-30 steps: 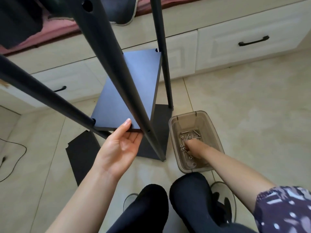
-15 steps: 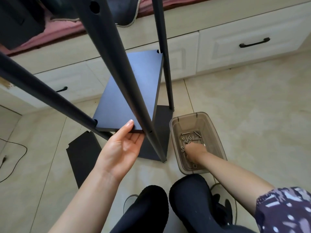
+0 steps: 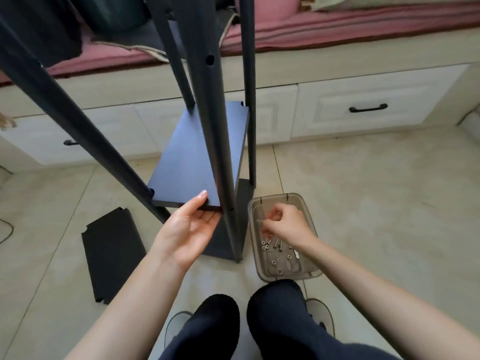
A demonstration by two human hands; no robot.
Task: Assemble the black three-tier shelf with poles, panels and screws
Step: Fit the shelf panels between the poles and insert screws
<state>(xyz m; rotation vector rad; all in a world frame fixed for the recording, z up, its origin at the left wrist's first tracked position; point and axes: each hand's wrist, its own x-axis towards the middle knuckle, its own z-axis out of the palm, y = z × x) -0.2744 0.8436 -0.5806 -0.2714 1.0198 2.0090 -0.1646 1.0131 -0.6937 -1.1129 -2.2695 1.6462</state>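
Note:
The half-built black shelf stands on the floor, its poles [image 3: 213, 120] rising toward the camera. A black middle panel [image 3: 200, 154] sits between the poles above the bottom panel [image 3: 242, 201]. My left hand [image 3: 187, 229] supports that middle panel from below at its near edge, thumb on top. My right hand [image 3: 285, 224] hovers just above a clear plastic tub [image 3: 309, 271] of screws and nuts [image 3: 272, 245], fingers pinched on what looks like a small screw, blurred. A third black panel [image 3: 111, 253] lies flat on the floor to the left.
White drawer fronts with black handles [image 3: 367, 109] run along the back under a pink-cushioned bench [image 3: 337, 24]. My knees [image 3: 244, 323] and slippers are at the bottom edge. A cable [image 3: 6, 229] lies at far left on the tiled floor.
My right hand has lifted out of the tub, pinching something small. The view has tilted up, showing more of the bench. My left hand stays under the middle panel.

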